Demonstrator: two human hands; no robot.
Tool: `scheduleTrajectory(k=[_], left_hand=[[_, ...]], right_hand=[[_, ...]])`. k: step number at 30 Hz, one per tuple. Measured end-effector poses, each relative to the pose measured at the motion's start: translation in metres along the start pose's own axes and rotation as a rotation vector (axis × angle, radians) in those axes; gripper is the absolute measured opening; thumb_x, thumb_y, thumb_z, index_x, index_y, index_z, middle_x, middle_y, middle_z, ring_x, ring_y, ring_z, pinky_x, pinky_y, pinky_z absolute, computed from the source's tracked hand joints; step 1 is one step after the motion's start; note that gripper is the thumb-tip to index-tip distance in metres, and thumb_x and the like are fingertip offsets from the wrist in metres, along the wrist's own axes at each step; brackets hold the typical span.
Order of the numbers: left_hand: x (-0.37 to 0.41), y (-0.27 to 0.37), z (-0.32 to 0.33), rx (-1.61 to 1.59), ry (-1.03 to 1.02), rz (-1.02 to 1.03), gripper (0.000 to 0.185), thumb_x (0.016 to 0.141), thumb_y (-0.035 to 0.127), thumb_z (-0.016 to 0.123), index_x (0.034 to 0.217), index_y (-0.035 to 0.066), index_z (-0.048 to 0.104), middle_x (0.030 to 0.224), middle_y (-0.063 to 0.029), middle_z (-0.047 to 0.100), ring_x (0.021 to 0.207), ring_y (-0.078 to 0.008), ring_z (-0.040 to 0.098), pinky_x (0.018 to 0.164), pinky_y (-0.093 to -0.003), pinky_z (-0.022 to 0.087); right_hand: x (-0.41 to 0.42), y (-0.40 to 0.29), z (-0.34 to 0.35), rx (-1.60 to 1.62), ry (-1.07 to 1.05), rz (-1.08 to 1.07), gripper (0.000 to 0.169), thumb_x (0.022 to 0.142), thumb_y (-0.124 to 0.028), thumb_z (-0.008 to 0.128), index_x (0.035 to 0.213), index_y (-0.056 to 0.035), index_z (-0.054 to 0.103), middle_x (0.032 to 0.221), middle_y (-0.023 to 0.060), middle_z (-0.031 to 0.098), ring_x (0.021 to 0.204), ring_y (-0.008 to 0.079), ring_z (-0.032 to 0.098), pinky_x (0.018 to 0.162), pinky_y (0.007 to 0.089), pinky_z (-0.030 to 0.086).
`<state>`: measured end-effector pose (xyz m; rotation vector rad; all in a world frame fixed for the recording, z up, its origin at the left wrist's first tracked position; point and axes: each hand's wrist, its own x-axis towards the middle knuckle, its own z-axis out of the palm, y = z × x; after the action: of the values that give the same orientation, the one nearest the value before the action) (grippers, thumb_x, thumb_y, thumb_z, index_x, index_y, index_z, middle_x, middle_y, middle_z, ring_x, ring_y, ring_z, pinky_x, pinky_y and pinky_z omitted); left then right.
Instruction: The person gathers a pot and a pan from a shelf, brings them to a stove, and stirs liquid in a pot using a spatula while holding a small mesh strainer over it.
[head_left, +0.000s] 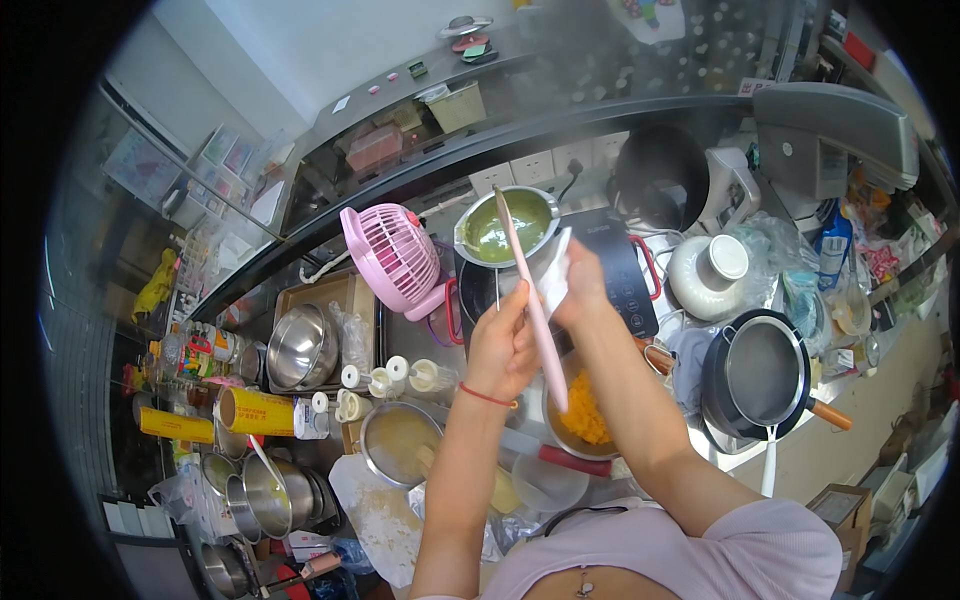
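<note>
My left hand (508, 341) is closed around the handle of a pink spatula (541, 330), whose far end rests over a small metal pot (461, 246) of green liquid (517, 229). A thin metal rod stands just beside that hand; what it belongs to cannot be told. In my right hand (583, 281) is a white cloth or paper (556, 277), held at the pot's near right side. The pot sits above a dark pan with red handles (452, 311) on an induction cooker (607, 247). Below my hands, a bowl holds orange mash (585, 412).
A pink fan (394, 259) stands left of the cooker, near a steel bowl (302, 346). On the right are a white lidded jar (709, 277) and a dark pan with a sieve (765, 371). A sieve of yellowish powder (401, 442) lies lower left. A glass partition rises behind.
</note>
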<state>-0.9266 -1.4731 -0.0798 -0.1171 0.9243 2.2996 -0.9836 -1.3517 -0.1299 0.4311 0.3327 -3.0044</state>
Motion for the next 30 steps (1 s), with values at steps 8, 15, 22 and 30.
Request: scheduleTrajectory(k=[8, 15, 22, 30], left_hand=[[-0.013, -0.007, 0.020, -0.013, -0.150, -0.132, 0.035, 0.096, 0.035, 0.036, 0.094, 0.006, 0.055, 0.043, 0.0042, 0.033, 0.026, -0.0051, 0.022, 0.027, -0.0179, 0.024], [-0.009, -0.003, 0.018, -0.038, -0.091, -0.052, 0.032, 0.096, 0.032, 0.039, 0.093, 0.004, 0.055, 0.044, 0.0044, 0.034, 0.026, -0.0039, 0.021, 0.026, -0.0171, 0.022], [-0.004, 0.000, 0.010, 0.059, -0.059, 0.010, 0.031, 0.096, 0.030, 0.041, 0.089, 0.003, 0.056, 0.043, 0.0045, 0.035, 0.027, -0.0046, 0.024, 0.027, -0.0189, 0.017], [-0.012, -0.003, 0.002, 0.145, -0.034, -0.041, 0.033, 0.096, 0.030, 0.041, 0.091, 0.003, 0.058, 0.042, 0.0040, 0.033, 0.027, -0.0054, 0.023, 0.026, -0.0191, 0.016]], right_hand=[[0.055, -0.025, -0.029, -0.066, -0.436, -0.111, 0.036, 0.090, -0.028, 0.035, 0.106, -0.0025, 0.055, 0.100, 0.0149, 0.060, 0.090, 0.0265, 0.058, 0.082, 0.0369, 0.048], [-0.002, 0.022, 0.004, -0.141, -0.256, -0.061, 0.037, 0.091, -0.031, 0.041, 0.118, -0.0062, 0.048, 0.113, 0.0120, 0.053, 0.102, 0.0273, 0.053, 0.087, 0.0404, 0.046], [-0.011, 0.007, 0.003, 0.049, 0.081, 0.401, 0.035, 0.091, -0.030, 0.039, 0.110, -0.0029, 0.050, 0.104, 0.0169, 0.055, 0.092, 0.0310, 0.057, 0.079, 0.0464, 0.050], [-0.026, -0.027, -0.012, -0.094, -0.026, 0.050, 0.036, 0.088, -0.022, 0.030, 0.105, 0.0014, 0.052, 0.103, 0.0167, 0.059, 0.095, 0.0304, 0.057, 0.089, 0.0433, 0.044]])
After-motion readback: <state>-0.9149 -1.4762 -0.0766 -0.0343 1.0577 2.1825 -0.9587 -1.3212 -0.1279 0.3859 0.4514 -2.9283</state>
